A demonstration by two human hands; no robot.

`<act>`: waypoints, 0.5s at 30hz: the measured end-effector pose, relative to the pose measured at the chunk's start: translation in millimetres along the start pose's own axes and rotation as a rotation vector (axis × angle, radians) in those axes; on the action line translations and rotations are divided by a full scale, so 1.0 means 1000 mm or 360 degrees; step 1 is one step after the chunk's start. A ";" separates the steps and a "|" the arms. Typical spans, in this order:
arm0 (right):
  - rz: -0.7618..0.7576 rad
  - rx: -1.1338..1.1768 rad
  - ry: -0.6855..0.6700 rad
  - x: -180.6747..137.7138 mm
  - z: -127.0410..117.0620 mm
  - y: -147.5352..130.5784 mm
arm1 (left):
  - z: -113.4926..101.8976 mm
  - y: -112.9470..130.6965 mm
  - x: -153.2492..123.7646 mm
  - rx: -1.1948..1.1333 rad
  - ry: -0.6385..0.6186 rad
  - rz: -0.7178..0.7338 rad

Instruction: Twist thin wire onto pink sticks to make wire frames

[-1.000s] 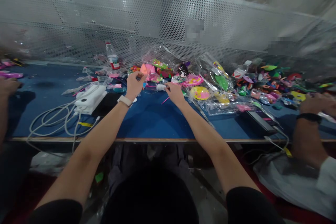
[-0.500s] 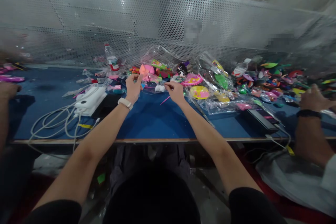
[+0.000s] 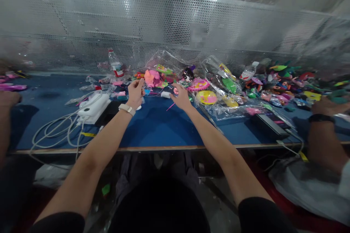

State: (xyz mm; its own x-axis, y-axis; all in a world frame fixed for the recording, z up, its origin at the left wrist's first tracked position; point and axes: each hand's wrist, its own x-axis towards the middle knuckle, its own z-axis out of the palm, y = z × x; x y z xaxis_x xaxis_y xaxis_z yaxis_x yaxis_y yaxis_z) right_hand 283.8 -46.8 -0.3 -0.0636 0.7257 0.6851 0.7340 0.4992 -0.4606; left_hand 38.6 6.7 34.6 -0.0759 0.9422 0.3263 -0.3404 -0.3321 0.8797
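My left hand (image 3: 135, 93) is closed, thumb and fingertips drawn together over the table; what is between them, if anything, is too small to make out. Below its wrist shows the edge of a small white round thing (image 3: 139, 107). My right hand (image 3: 181, 97) has its thumb and fingers apart, beside a small white lump (image 3: 165, 95) on the blue tabletop. A thin pink stick (image 3: 170, 106) lies just in front of the lump. Beyond my left hand are a pink and orange soft figure (image 3: 152, 77) and a small blue piece (image 3: 147, 92).
A white power bank (image 3: 94, 108) with cables lies on the left. Bagged colourful pieces, including a yellow oval (image 3: 206, 97), spread to the right. Bottles (image 3: 116, 63) stand or lean near the perforated metal screen (image 3: 153, 18). A co-worker's hand (image 3: 328, 105) works at far right, another's (image 3: 9, 99) at left.
My left hand has shifted left and slightly down, away from the pink figure. My right hand's fingers have spread from a pinch, and it has moved slightly left.
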 end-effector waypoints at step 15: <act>-0.0564 -0.0393 -0.0987 -0.013 0.040 -0.045 | -0.005 0.002 -0.001 -0.0284 -0.0096 -0.0164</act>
State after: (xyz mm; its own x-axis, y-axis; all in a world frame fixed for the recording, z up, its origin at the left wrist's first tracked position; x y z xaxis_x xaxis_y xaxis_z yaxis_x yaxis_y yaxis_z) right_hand 225.0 -59.8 -11.2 -0.6393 0.7115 0.2915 0.7244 0.6845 -0.0820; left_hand 33.2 5.6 34.1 0.0221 0.9646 0.2627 -0.5043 -0.2161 0.8360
